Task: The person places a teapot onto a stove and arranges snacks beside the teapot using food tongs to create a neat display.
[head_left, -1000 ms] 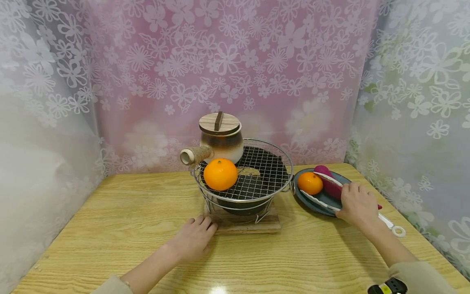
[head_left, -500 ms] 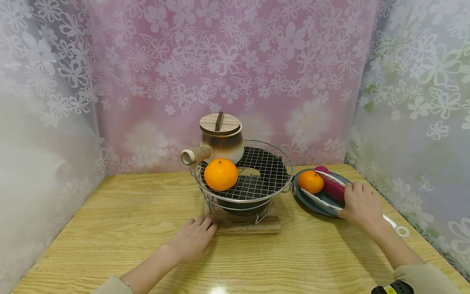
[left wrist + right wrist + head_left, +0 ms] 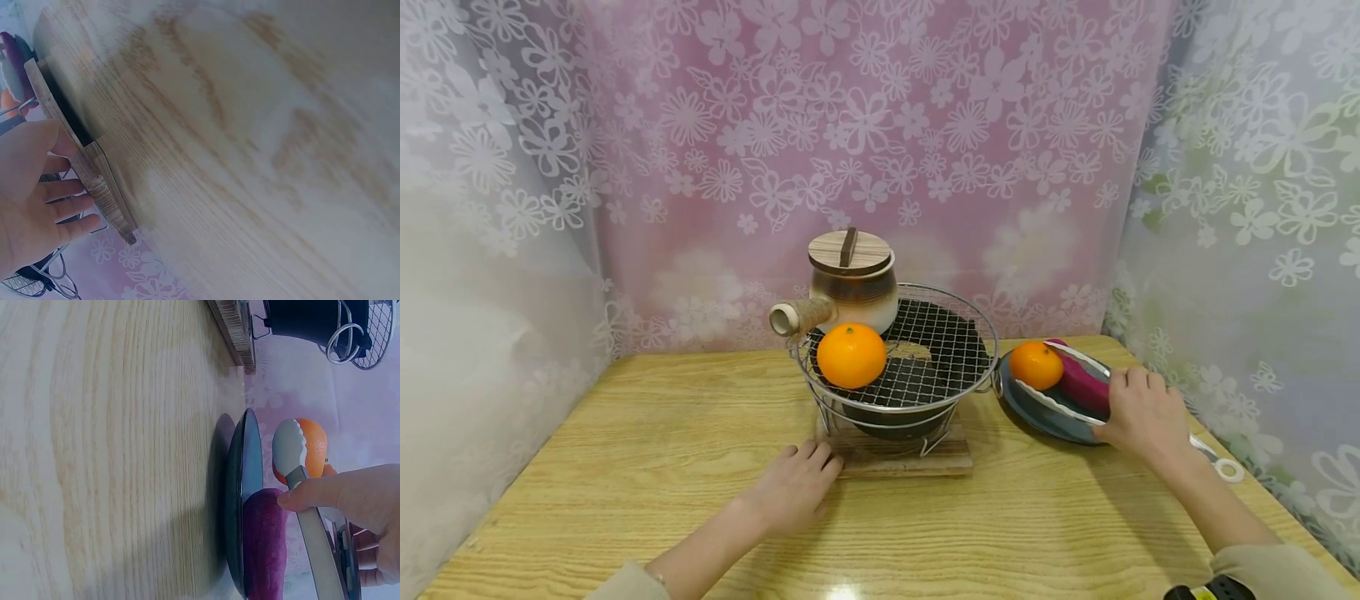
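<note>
My right hand (image 3: 1146, 417) grips a pair of tongs (image 3: 1056, 402) with white scalloped tips, thumb on one arm and fingers on the other. Between the tips sits a mandarin orange (image 3: 1036, 365); in the right wrist view the orange (image 3: 317, 447) shows raised off the dark blue-grey plate (image 3: 1026, 422). A purple sweet potato (image 3: 265, 547) lies on that plate, below the tongs. My left hand (image 3: 793, 487) rests at the front left corner of a wooden board (image 3: 910, 467), its fingers (image 3: 74, 206) loosely extended against the board's edge.
On the board stands a black stove with a round wire grill (image 3: 947, 358) over it. The grill carries a second mandarin orange (image 3: 852, 357) and a brown-and-cream clay pot (image 3: 853, 296) with a wooden lid and a side handle pointing left. Floral curtains (image 3: 880, 150) hang around the table.
My right hand has moved slightly right, and the tongs have raised the mandarin orange a little from the plate. The left hand stays where it was.
</note>
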### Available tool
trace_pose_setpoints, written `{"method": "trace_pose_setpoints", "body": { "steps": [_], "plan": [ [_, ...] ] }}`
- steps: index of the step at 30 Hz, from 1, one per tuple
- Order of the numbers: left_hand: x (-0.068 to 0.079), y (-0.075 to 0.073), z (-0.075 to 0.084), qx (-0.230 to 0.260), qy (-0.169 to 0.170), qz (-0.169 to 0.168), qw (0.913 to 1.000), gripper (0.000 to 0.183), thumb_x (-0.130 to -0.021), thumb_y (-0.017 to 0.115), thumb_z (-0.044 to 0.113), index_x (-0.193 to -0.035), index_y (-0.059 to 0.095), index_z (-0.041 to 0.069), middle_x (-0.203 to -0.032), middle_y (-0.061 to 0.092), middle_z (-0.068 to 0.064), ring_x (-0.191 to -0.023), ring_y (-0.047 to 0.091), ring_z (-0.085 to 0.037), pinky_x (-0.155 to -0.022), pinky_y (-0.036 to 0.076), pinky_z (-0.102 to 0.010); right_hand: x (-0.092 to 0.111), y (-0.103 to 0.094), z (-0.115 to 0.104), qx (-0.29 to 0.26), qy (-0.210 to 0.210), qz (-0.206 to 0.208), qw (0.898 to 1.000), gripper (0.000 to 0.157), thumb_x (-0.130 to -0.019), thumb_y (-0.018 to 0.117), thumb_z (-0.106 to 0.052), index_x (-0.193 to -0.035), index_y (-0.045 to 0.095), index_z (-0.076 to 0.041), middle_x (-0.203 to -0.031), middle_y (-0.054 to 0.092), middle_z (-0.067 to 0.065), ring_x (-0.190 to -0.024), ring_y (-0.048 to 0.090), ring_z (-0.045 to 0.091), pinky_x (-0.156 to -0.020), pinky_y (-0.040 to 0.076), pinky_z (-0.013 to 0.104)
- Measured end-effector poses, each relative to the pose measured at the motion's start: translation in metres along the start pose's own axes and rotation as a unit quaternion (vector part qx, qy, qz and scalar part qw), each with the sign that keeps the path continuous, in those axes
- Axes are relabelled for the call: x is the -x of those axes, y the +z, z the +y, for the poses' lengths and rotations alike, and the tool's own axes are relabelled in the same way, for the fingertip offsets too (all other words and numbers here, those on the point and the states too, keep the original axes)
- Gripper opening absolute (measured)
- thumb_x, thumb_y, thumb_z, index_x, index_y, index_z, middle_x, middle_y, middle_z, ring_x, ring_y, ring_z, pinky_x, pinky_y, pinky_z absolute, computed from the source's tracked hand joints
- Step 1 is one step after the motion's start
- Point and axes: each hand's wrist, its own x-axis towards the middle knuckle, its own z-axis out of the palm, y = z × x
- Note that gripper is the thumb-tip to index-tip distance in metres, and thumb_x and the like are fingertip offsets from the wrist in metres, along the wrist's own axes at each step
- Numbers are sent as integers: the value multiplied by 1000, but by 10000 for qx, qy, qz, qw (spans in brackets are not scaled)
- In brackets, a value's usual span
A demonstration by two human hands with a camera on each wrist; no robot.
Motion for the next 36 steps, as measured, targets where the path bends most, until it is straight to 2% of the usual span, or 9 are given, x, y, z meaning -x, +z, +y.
{"method": "trace_pose_setpoints", "body": {
  "steps": [14,18,27,36],
  "plan": [
    [-1,2,-2,15,23,114,9999,44,-79,67,32,-113,55,8,-106,51,-9,-93,50,-24,-68,41,-33,0,-8,4,-10,-123,335,9994,76,-47,86,-31,-95,48,14,-86,48,30,-74,46,47,-57,38,54],
    [-1,3,-2,5,20,82,10000,45,-79,67,33,-114,55,8,-106,50,-9,-93,50,-25,-69,41,-33,0,-12,4,-72,-48,270,9996,75,-50,84,-31,-97,48,14,-89,48,31,-76,45,48,-57,37,54],
    [0,2,0,-20,50,99,9999,45,-79,67,32,-115,55,8,-107,51,-9,-94,50,-25,-70,42,-33,2,-21,4,-153,91,58,9998,86,-53,84,-34,-111,46,16,-99,46,33,-83,43,49,-62,37,57],
    [0,1,0,66,25,86,9999,44,-80,66,31,-115,55,8,-107,51,-9,-95,50,-25,-70,42,-33,2,-29,5,-207,66,154,9996,80,-53,84,-33,-106,47,14,-100,46,33,-85,42,52,-66,37,59]
  ]
}}
